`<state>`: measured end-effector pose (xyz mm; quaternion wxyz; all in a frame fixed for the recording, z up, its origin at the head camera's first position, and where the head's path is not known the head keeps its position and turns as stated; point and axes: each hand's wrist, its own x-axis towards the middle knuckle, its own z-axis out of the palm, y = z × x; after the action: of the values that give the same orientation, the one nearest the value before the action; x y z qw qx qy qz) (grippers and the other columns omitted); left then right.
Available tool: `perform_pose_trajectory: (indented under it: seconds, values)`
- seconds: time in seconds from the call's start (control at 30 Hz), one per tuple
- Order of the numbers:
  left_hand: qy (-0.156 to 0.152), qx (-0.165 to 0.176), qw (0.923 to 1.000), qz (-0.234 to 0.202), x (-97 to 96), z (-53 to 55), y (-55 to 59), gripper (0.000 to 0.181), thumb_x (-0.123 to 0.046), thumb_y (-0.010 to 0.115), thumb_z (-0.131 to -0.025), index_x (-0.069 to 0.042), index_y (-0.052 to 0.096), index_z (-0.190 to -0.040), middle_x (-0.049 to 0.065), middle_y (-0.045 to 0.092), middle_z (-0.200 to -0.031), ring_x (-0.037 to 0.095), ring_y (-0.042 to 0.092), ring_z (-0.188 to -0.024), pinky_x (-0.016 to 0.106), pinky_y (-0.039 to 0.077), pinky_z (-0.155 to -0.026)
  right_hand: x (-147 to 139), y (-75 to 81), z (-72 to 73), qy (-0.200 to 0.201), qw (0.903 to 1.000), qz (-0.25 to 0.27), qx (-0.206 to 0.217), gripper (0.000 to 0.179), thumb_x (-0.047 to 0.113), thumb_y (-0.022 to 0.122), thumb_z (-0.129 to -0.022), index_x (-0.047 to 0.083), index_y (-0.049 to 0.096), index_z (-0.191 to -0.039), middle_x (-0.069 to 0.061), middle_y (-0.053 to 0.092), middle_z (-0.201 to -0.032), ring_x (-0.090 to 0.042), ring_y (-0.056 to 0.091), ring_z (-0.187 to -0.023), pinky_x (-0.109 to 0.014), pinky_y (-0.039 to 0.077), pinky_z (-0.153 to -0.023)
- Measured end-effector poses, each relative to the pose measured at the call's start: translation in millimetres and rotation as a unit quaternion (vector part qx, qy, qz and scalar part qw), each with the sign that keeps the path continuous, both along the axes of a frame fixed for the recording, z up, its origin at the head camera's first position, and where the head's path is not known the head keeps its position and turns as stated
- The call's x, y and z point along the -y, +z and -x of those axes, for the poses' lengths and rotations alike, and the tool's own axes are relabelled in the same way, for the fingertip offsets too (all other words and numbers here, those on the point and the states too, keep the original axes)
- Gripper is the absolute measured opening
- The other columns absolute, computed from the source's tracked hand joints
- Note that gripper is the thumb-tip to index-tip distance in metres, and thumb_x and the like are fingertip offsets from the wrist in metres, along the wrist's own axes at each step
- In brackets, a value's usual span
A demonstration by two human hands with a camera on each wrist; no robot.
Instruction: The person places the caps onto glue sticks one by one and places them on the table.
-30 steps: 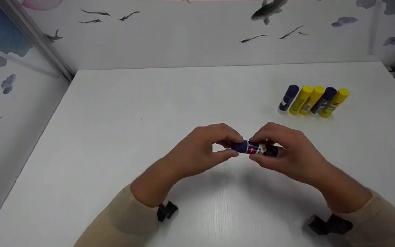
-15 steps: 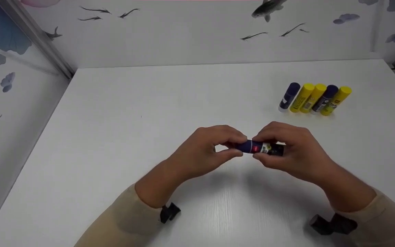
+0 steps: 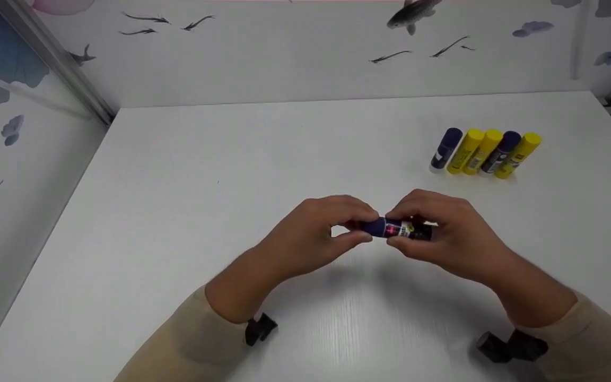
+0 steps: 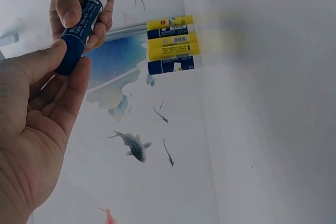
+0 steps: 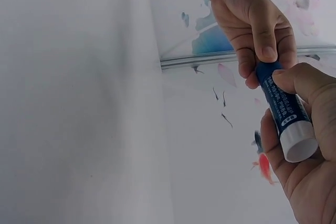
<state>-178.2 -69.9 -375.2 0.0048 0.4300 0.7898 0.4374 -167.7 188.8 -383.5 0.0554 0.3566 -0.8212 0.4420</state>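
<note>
A dark blue glue stick (image 3: pixel 393 228) lies sideways between both hands, held above the table. My left hand (image 3: pixel 316 231) pinches its blue cap end between thumb and fingers. Around the labelled body curl the thumb and fingers of my right hand (image 3: pixel 446 228). In the right wrist view the glue stick (image 5: pixel 283 103) shows white print and a white base nearest that wrist. From the left wrist, the cap end of the glue stick (image 4: pixel 76 43) sits at the left fingertips, while the right hand (image 4: pixel 79 3) grips farther along. The cap is on.
Several glue sticks stand upright in a row at the back right of the white table (image 3: pixel 204 170): a blue one (image 3: pixel 446 150) at the left end, then yellow ones (image 3: pixel 466 151) and another blue one (image 3: pixel 500 153). Printed wall panels (image 3: pixel 284 53) border the table behind and at the left.
Both hands and the glue stick shifted slightly right, then back left, along with small shifts of the whole view. The grip looks the same throughout, and the row of glue sticks stays put.
</note>
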Motion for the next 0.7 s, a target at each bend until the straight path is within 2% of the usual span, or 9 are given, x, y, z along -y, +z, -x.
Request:
perform_pose_trajectory:
  seconds: [0.17,0.33,0.57,0.7]
  values:
    - [0.006,-0.003,0.9999,0.013,0.2,-0.6,1.1,0.026,-0.008,0.075,-0.096,-0.004,0.074,-0.121,0.005,0.075,-0.119,0.012,0.070,-0.099,0.019,0.058,-0.089,-0.1,1.2,-0.8,-0.005,0.9998,-0.013,0.011,0.033,0.001,0.084,-0.085,0.022,0.074,-0.109,0.008,0.069,-0.101,-0.010,0.062,-0.084,-0.017,0.058,-0.073]
    - [0.002,-0.008,0.9999,0.012,0.0,-0.8,1.7,0.026,-0.008,0.074,-0.096,-0.005,0.073,-0.122,0.004,0.074,-0.119,0.012,0.069,-0.101,0.020,0.058,-0.091,-0.5,2.6,-2.0,-0.013,0.9988,-0.040,0.026,0.037,0.003,0.084,-0.085,0.023,0.071,-0.113,0.012,0.067,-0.103,-0.009,0.062,-0.087,-0.019,0.059,-0.075]
    - [-0.028,-0.042,0.9987,-0.002,-2.1,-0.1,1.0,0.026,-0.005,0.072,-0.097,-0.001,0.070,-0.123,0.007,0.073,-0.120,0.015,0.068,-0.107,0.017,0.055,-0.095,-0.3,0.5,-2.2,-0.001,0.9970,-0.071,0.030,0.042,0.003,0.084,-0.086,0.024,0.070,-0.119,0.012,0.066,-0.103,-0.008,0.060,-0.083,-0.022,0.058,-0.060]
    - [-0.028,-0.057,0.9979,0.012,-2.7,0.3,0.8,0.027,-0.005,0.073,-0.097,-0.002,0.070,-0.123,0.007,0.072,-0.120,0.015,0.068,-0.108,0.016,0.055,-0.095,-1.6,1.0,-1.4,0.000,0.9962,-0.081,0.033,0.041,0.003,0.084,-0.086,0.025,0.070,-0.118,0.013,0.065,-0.103,-0.007,0.061,-0.084,-0.022,0.059,-0.061]
